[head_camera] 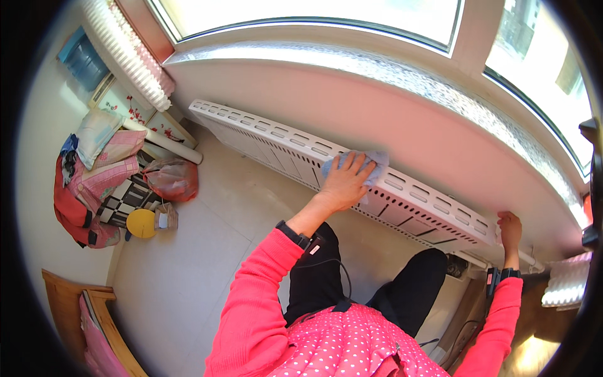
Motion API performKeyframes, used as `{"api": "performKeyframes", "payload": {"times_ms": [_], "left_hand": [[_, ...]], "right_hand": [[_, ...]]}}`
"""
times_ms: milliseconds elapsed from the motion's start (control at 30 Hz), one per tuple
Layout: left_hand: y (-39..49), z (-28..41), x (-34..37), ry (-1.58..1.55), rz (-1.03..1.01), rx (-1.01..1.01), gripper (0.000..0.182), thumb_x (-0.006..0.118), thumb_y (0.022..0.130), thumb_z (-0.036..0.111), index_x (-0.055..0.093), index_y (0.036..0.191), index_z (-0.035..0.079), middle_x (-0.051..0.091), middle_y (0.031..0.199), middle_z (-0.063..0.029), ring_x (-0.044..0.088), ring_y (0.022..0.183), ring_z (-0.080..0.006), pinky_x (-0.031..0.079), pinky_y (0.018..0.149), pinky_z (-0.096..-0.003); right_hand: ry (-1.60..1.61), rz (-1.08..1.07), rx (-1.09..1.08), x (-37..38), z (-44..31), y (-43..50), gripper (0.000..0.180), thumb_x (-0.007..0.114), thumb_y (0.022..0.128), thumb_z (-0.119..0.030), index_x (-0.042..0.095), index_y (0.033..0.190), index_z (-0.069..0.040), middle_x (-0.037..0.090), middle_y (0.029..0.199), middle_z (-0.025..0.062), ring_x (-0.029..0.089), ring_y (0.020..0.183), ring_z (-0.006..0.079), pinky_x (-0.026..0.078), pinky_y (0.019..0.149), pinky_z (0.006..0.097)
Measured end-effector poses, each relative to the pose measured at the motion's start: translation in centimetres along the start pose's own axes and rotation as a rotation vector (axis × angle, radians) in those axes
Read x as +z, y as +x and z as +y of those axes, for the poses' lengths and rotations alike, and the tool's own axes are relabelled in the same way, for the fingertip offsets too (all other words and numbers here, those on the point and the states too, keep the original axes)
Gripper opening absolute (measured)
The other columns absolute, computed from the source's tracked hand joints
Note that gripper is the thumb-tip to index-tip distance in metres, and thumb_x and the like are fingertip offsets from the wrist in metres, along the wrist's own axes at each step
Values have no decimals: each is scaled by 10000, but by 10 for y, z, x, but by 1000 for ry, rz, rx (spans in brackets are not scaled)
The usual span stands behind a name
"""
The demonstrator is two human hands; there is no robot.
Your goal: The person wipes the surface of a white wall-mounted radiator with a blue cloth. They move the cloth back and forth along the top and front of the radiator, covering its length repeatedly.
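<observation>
My left hand (346, 184) lies spread over a light blue cloth (377, 162), pressing it on the slotted top of a white radiator (292, 150). Part of the cloth hangs over the radiator's front edge. Beyond the radiator's right end, my right hand (510, 231) is raised close to the wall with its fingers curled. White pipes (530, 260) run below that hand. Whether anything is inside the right hand's fingers is hidden.
Above the radiator runs a speckled stone windowsill (377, 77) under the windows. On the left are a heap of pink bedding (110, 172), a red plastic bag (174, 181), a white roll (165, 141) and a yellow round object (141, 223). A wooden frame (110, 325) stands lower left.
</observation>
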State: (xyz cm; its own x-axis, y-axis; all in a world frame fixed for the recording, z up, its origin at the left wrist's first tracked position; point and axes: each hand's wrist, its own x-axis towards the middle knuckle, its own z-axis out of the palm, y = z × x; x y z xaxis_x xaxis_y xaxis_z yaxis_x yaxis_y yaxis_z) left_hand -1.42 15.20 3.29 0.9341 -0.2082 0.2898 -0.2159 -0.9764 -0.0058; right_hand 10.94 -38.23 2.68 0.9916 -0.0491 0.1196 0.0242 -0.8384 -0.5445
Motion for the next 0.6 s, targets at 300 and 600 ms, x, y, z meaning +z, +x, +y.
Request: {"api": "performKeyframes", "payload": {"times_ms": [300,600], "left_hand": [[-16,-119,2,-28,10,-366,559,521,875,357,456,1401,180,399,1469,-103,345,1372,-317,270,1083,-588],[-30,-239,13,11,113,-685,555,524,857,350,480,1378,165,412,1461,-114,359,1354,-335,342,1045,-562]], "right_hand": [[21,48,103,-3,-8,-2,287,494,847,-171,727,915,-18,679,691,100,620,603,195,488,603,331],[13,75,156,-1,0,2,282,479,854,-147,721,879,-4,655,658,90,606,588,168,484,561,297]]}}
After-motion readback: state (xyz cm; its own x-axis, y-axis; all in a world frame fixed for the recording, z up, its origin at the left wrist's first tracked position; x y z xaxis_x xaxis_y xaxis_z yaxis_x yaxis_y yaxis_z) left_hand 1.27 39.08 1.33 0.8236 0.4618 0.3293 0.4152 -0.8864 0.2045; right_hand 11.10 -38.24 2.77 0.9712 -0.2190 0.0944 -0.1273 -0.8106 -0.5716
